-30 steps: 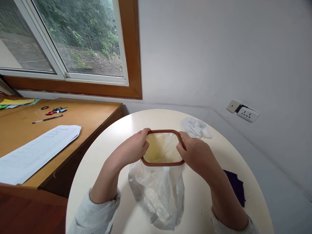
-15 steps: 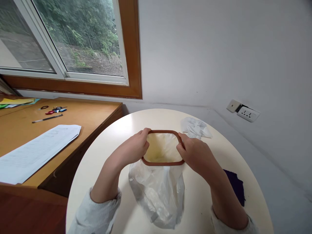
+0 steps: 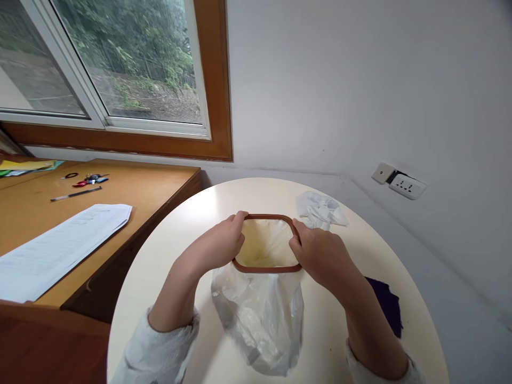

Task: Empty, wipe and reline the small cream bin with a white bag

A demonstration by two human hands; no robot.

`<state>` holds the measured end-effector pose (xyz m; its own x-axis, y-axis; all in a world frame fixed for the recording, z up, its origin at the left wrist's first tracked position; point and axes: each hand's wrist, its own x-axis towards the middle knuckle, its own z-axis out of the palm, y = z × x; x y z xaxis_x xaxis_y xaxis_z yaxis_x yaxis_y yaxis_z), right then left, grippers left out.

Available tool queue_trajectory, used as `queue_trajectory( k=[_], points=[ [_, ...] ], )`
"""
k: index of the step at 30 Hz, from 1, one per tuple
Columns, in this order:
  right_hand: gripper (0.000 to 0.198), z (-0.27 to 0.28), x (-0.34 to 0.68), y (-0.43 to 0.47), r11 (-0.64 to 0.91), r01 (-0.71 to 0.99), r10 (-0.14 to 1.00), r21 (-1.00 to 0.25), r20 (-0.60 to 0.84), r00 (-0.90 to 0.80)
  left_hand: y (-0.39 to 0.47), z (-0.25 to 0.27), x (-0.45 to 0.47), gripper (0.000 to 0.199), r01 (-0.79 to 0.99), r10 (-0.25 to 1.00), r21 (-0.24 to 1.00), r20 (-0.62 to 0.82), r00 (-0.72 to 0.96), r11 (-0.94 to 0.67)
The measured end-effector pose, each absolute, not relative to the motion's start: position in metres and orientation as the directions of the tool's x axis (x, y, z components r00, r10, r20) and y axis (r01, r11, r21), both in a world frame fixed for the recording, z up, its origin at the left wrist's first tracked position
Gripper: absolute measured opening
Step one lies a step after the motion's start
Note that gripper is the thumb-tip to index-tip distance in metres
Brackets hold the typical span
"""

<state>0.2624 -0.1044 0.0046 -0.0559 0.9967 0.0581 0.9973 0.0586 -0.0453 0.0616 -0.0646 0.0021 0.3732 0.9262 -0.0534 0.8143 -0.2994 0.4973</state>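
Observation:
A trash bin with a brown rim is in the middle of the head view, its opening facing me. A translucent white plastic bag lines the inside, and its loose part hangs out under the rim toward me. My left hand grips the rim at its left side. On the opposite side my right hand is closed around the rim, thumb toward the opening. The interior looks pale yellow. The bin's outer walls are hidden by the bag and my hands.
The round cream table lies beneath. Crumpled white plastic rests at its back right, and dark purple cloth is by my right forearm. A wooden desk at left bears papers, keys and a pen.
Both hands keep their hold on the rim in nearly the same place. The view has shifted very slightly.

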Motion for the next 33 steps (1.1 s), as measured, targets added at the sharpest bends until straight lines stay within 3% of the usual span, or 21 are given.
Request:
queue_trajectory(
  k=[14, 28, 33],
  points=[
    [0.045, -0.004, 0.256, -0.103, 0.033, 0.993, 0.998, 0.113, 0.058, -0.039, -0.070, 0.002, 0.070, 0.040, 0.872, 0.941, 0.410, -0.084, 0.328, -0.267],
    [0.040, -0.007, 0.254, -0.104, 0.056, 0.990, 0.987, 0.130, 0.142, -0.074, -0.070, 0.000, 0.070, 0.051, 0.895, 0.938, 0.320, -0.052, 0.343, -0.310],
    [0.037, 0.002, 0.252, -0.106, 0.080, 0.988, 0.991, 0.135, 0.097, -0.093, -0.070, 0.004, 0.069, 0.050, 0.913, 0.935, 0.237, -0.044, 0.352, -0.332]
  ],
)
